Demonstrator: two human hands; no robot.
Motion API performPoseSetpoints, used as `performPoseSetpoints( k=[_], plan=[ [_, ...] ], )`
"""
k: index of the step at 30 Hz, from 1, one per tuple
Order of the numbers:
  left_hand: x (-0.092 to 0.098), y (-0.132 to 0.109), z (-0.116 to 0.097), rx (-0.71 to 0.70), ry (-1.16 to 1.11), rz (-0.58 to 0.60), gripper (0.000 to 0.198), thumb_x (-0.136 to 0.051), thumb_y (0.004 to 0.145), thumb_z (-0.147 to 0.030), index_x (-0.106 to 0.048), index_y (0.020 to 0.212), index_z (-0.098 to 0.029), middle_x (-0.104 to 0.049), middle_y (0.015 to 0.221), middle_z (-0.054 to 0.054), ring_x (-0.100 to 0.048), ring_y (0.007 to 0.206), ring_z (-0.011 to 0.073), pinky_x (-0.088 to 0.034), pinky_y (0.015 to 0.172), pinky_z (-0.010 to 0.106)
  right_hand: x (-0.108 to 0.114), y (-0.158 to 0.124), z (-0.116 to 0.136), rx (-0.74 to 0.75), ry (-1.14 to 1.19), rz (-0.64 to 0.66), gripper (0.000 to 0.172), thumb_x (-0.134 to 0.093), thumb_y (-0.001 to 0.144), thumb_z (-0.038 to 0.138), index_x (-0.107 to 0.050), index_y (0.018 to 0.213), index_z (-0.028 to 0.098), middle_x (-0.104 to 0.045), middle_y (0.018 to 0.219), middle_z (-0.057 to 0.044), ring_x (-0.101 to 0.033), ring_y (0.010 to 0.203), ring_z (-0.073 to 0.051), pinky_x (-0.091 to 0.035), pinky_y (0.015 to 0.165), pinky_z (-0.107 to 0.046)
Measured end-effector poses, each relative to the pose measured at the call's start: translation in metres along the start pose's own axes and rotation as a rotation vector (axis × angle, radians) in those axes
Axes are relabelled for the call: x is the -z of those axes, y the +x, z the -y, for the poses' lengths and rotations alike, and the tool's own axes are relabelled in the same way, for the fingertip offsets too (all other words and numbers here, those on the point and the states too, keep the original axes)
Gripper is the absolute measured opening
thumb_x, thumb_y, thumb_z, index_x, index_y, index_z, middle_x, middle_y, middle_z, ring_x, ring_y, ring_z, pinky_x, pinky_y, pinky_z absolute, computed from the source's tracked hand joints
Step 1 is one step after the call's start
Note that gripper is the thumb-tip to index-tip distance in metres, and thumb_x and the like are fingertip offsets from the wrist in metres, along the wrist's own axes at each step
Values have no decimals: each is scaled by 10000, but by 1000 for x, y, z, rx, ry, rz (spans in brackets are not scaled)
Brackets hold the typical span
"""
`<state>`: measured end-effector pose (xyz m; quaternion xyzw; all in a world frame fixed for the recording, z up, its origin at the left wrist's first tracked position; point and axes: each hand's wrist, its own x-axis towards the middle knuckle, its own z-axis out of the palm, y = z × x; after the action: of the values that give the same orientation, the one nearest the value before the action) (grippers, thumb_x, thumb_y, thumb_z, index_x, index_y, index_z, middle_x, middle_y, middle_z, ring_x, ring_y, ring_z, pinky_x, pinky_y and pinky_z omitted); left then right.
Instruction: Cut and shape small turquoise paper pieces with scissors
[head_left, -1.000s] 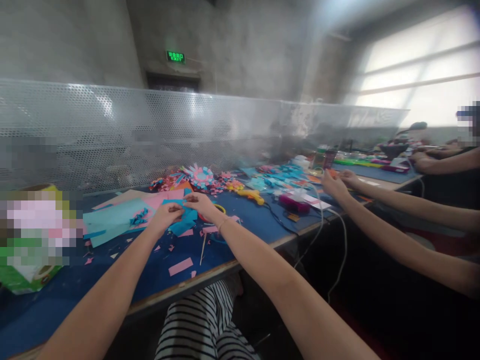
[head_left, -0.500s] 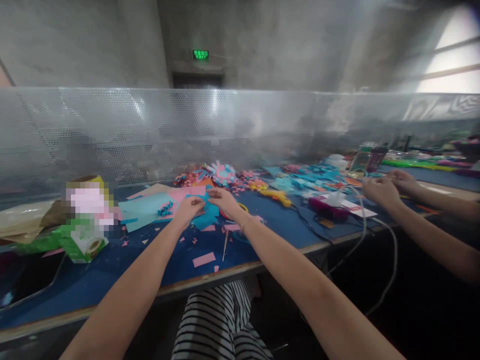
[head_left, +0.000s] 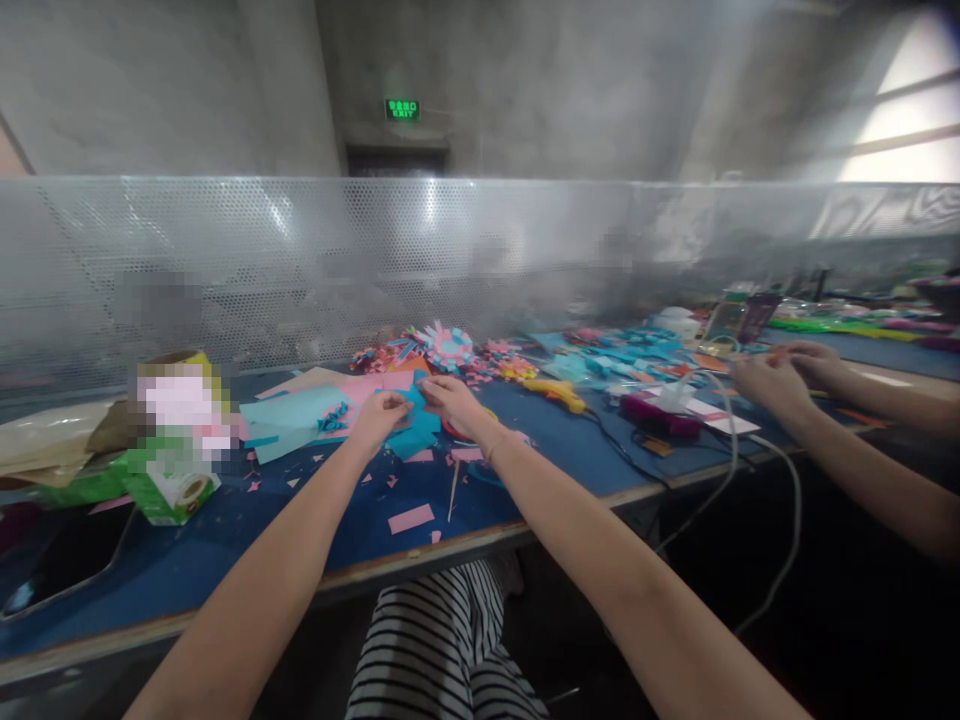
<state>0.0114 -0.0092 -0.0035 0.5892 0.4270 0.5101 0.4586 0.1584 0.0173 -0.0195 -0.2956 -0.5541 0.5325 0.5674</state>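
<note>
Both my arms reach out over a blue table [head_left: 225, 540]. My left hand [head_left: 381, 414] and my right hand [head_left: 453, 400] meet over a blue piece of paper [head_left: 417, 425], each pinching an edge of it with closed fingers. The paper rests low on the table, partly hidden by my hands. Light blue and pink sheets [head_left: 296, 412] lie just left of it. A thin wooden stick [head_left: 453, 489] and a pink paper strip [head_left: 410, 518] lie nearer to me.
Finished paper flowers [head_left: 447, 346] sit behind my hands by a perforated metal screen [head_left: 300, 260]. A yellow glue gun [head_left: 556, 393], cables and a pink device [head_left: 660, 415] lie right. Another person's hands [head_left: 780, 375] work there. A green box [head_left: 161, 475] stands left.
The view has swung to the left over the second, then settled. My hands stay together on the blue paper with only small finger movement.
</note>
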Motion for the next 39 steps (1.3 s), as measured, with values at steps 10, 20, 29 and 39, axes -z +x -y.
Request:
performPoseSetpoints(
  k=[10,20,29,39],
  plan=[
    [0,-1,-1,-21,52,-20,310,-734,490,-339,-534,606,-131,-516,536,-26,-540,524,103,-500,569,282,1,1,-1,44,-125,1,319,-684,503,183,-616,813,150,-626,733,-18,-582,698,-122,-484,698,-290],
    [0,-1,-3,49,-9,-3,301,-762,454,-257,-558,625,-116,-552,501,-15,-566,492,114,-492,580,280,1,2,1,65,-143,-48,275,-639,543,136,-622,817,151,-636,734,-24,-592,693,-123,-497,683,-282],
    [4,6,6,-26,70,31,248,-744,470,-226,-569,617,-130,-583,513,6,-582,513,146,-501,578,313,2,2,1,76,-201,-71,231,-621,570,138,-619,802,137,-646,753,-38,-598,705,-128,-501,690,-298],
    [10,11,6,-170,231,-75,245,-686,535,-344,-618,647,-136,-595,570,22,-550,528,138,-460,485,249,-2,-1,4,95,-323,69,240,-587,573,101,-633,805,139,-655,731,-33,-611,701,-141,-502,670,-285]
  ],
)
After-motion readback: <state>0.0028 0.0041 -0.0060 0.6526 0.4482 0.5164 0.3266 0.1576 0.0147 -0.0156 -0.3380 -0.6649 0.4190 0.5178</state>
